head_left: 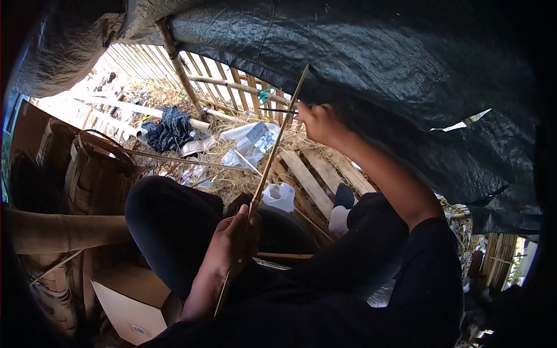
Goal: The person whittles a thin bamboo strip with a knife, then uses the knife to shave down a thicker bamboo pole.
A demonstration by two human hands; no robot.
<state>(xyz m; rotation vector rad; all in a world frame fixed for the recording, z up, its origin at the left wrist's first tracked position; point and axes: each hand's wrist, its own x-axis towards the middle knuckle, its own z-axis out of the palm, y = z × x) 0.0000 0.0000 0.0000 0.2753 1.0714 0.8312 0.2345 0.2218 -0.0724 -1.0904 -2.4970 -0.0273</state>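
Observation:
A long, thin bamboo strip (271,159) slants upward across my view, from beside my left forearm to the dark tarp. My left hand (235,236) is closed around its lower part, thumb lying along the strip. Higher up, my right hand (322,123) grips a knife (277,110) by its handle, which is mostly hidden by my fingers. The narrow dark blade points left and crosses the strip a little below its top end. Both hands are in front of my bent legs (168,226).
Black tarp (371,64) hangs ahead and right. Woven baskets (96,174), a thick bamboo pole (69,232) and a cardboard box (130,304) stand at left. Wooden slats (307,180), a white plastic bag (278,198) and dark cloth (168,129) lie on straw-covered ground before a bamboo fence (232,87).

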